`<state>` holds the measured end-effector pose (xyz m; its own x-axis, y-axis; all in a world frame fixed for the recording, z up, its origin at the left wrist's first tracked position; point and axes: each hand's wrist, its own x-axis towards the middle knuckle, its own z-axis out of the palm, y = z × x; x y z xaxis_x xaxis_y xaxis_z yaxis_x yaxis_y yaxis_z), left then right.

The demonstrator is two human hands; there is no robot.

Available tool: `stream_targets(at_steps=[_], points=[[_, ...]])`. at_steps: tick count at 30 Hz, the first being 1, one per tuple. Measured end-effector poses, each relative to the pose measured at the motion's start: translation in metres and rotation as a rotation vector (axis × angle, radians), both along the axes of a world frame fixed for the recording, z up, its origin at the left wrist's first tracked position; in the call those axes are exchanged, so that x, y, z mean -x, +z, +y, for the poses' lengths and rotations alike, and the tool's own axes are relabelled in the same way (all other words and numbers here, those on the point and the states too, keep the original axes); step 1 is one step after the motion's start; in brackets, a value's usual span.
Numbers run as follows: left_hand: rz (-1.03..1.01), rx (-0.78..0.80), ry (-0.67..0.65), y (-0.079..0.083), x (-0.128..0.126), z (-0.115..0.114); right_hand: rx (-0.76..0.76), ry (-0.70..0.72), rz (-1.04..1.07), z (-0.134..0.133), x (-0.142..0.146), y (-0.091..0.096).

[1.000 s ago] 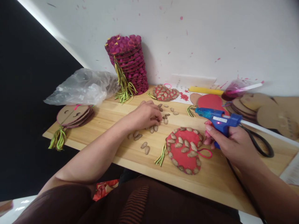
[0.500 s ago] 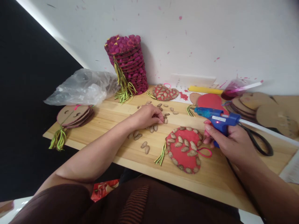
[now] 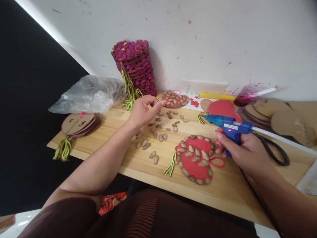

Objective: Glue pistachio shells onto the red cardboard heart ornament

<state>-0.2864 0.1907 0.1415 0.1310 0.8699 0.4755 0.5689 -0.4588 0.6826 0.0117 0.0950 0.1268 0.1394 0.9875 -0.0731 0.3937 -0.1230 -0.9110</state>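
Note:
My right hand (image 3: 244, 148) grips a blue hot glue gun (image 3: 231, 127) with a white glue stick in its back and a small red light lit. Its nozzle points left, above the table. Over the scattered brown nut-like shells (image 3: 160, 138) hovers my left hand (image 3: 146, 110), raised off the wood, thumb and curled fingers drawn together; whatever may be between them is hidden. In front of me lies a red heart (image 3: 195, 168) with brown shells along its edge and several across its middle. It has a pink loop (image 3: 217, 162) and a yellow-green tassel (image 3: 170, 165).
Behind stand a tall magenta stack (image 3: 138, 66) with tassels and a clear plastic bag (image 3: 86, 94). A finished-looking shell-covered heart (image 3: 175, 99), a plain red heart (image 3: 224, 108), a yellow stick (image 3: 218, 96), a cup of pink liquid (image 3: 247, 94) and cardboard pieces (image 3: 284, 124) line the wall. Cardboard discs (image 3: 79, 124) lie left.
My left hand has lifted from among the loose shells and moved up and left, uncovering more of them. My right hand with the glue gun stays nearly still.

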Motion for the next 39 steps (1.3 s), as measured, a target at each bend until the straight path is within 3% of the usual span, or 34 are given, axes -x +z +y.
stream_targets(at_steps=[3, 6, 9, 12, 14, 28, 34, 39], points=[[-0.036, -0.058, 0.117, 0.006, 0.004, 0.0, 0.008, 0.011, 0.0, 0.001, -0.001, -0.002], [-0.038, -0.097, 0.097, 0.006, 0.006, -0.001, -0.01, 0.005, 0.008, 0.002, -0.001, -0.005], [0.081, -0.034, -0.105, 0.005, 0.006, -0.003, -0.01, 0.005, 0.012, 0.003, -0.001, -0.006], [0.35, 0.04, -0.361, 0.003, 0.002, -0.007, -0.002, 0.014, 0.002, 0.003, -0.001, -0.006], [0.495, 0.058, -0.431, 0.002, -0.001, -0.01, -0.009, 0.018, -0.002, 0.003, -0.001, -0.005], [0.598, 0.066, -0.372, -0.007, -0.009, -0.011, -0.004, 0.0, 0.012, 0.0, 0.003, 0.001], [0.575, 0.029, -0.327, -0.002, -0.003, -0.01, -0.019, 0.024, 0.005, 0.001, 0.002, 0.0], [0.592, 0.036, -0.381, 0.003, -0.002, -0.013, -0.028, 0.006, -0.012, 0.002, 0.003, 0.002]])
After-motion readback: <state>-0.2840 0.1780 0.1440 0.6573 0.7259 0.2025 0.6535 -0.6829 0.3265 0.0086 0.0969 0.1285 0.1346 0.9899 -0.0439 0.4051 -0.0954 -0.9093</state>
